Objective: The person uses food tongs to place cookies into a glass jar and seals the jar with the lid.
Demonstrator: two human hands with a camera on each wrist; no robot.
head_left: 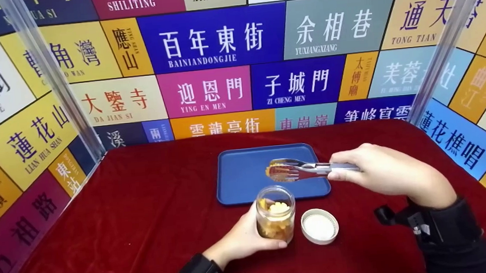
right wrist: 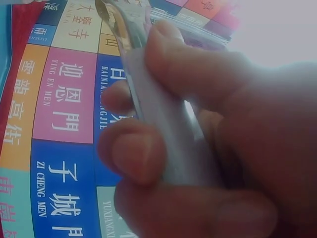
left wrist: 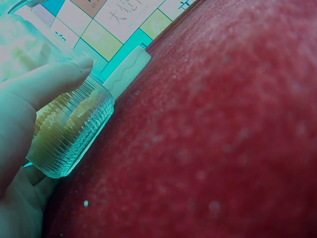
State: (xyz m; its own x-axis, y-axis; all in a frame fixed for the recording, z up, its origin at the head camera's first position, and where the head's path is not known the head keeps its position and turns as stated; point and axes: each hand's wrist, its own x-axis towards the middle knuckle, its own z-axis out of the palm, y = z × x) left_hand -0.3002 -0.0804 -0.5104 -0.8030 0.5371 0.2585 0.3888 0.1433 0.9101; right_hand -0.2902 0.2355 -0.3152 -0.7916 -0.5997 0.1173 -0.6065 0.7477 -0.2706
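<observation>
My left hand [head_left: 244, 236] grips a clear glass jar [head_left: 291, 226] around its side, with the thumb along the near face. Inside are yellow and pale food pieces [head_left: 279, 208]; the jar's mouth is uncovered. In the left wrist view the ribbed lower wall of the jar [left wrist: 81, 134] shows beneath the thumb. My right hand [head_left: 380, 171] holds metal tongs [head_left: 308, 168] with light grey handles, above the blue tray [head_left: 239, 176]. Something yellow shows at the tongs' tip, too small to identify. In the right wrist view, fingers and thumb wrap the tongs' handle [right wrist: 168, 124].
A round white lid [head_left: 319, 226] lies on the dark red cloth [head_left: 153, 213] just right of the jar. The tray rests behind the jar. Panels with Chinese lettering [head_left: 218, 38] form the back and side walls, with clear posts [head_left: 448, 46] at the corners.
</observation>
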